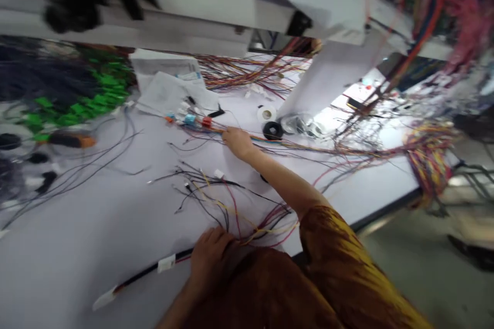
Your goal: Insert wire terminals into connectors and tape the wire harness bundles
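Brown and yellow sleeves (339, 252) fill the bottom of my head camera's tilted view, with both my arms reaching out over a white table (96, 231). My right hand (239, 143) is stretched furthest, its fingers (231, 134) bunched together on a long bundle of thin coloured wires (304, 148). I can't tell whether they are pinching it or only resting there. My left hand (210, 257) is curled low on the table, at the ends of some loose wires (216, 200) in black, red and yellow, and just beside a black cable (150, 270) with white tags. Its grip is partly hidden, so I can't tell if it's clamped on anything.

The bundle runs sideways across the table, ending in red and blue connectors (196, 121). Near it sit a white tape roll (266, 113), a black roll (272, 130) and papers (165, 90). Green connectors (92, 92) lie at the far left, and more wires (424, 5) hang at the top right.
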`<state>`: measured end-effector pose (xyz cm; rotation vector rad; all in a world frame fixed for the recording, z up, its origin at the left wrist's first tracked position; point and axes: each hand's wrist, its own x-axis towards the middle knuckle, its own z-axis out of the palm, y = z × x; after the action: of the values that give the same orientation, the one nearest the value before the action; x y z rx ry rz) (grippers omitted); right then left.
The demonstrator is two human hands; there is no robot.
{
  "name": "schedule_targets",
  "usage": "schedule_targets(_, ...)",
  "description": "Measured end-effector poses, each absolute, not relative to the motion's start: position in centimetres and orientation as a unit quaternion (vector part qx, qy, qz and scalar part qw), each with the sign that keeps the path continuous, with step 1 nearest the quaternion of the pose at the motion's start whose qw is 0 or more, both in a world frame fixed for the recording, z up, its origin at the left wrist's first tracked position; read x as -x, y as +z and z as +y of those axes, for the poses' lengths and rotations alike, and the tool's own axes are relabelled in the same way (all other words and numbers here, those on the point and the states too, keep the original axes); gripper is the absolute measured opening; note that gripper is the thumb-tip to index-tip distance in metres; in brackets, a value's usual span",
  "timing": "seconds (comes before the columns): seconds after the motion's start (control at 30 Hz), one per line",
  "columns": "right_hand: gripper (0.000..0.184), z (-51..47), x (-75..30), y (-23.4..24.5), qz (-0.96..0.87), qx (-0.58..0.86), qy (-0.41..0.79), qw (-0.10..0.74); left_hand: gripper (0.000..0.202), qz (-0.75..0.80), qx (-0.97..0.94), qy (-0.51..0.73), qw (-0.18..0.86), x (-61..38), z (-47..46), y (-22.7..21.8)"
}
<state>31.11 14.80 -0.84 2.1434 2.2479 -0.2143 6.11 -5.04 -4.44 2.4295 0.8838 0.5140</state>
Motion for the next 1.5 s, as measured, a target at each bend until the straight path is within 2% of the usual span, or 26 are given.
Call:
schedule_targets(0.27, 0.032, 13.7, -31.9, -2.8, 0.737, -0.676, -0.007, 0.009, 0.024, 0.321, -0.900, 0.150, 0.253, -5.7, -4.9, -5.1)
schedule_targets(0.5, 0.029, 8.3, -35.7, -0.1, 0.720, -0.692, -0.027, -0.031, 0.027, 0.325, -0.902, 0.129, 0.255, -5.6, -5.0, -4.9)
schedule_targets(0.67, 0.033, 1.0, -44.3, 2.1, 0.605, -0.794, -0.038, 0.041, 0.028, 0.310, -0.902, 0.157, 0.258, -5.6, -4.8, -4.8)
schedule_targets(0.8, 0.029, -1.8, -48.1, 1.9, 0.594, -0.793, -0.060, 0.124, 0.024, 0.315, -0.898, 0.166, 0.260, -6.0, -4.9, -4.9)
schedule_targets(0.9, 0.025, -1.9, -48.7, 1.1, 0.595, -0.792, -0.068, 0.121, 0.026, 0.319, -0.899, 0.157, 0.256, -6.1, -5.3, -5.1)
schedule_targets(1.07, 0.035, -0.6, -48.0, 1.1, 0.578, -0.807, -0.067, 0.100, 0.030, 0.316, -0.899, 0.161, 0.257, -4.5, -5.4, -3.8)
schedule_targets(1.2, 0.034, 3.2, -44.7, 1.3, 0.612, -0.785, -0.073, 0.056, 0.030, 0.307, -0.911, 0.139, 0.236, -4.3, -1.0, -1.1)
schedule_targets(1.33, 0.029, 8.5, -38.6, 1.3, 0.667, -0.740, -0.085, 0.013, 0.035, 0.298, -0.928, 0.128, 0.183, -8.3, 8.3, 0.3)
schedule_targets(1.5, 0.027, 10.7, -36.1, 2.2, 0.691, -0.718, -0.083, -0.030, 0.060, 0.360, -0.918, 0.084, 0.142, -13.1, 18.8, -0.7)
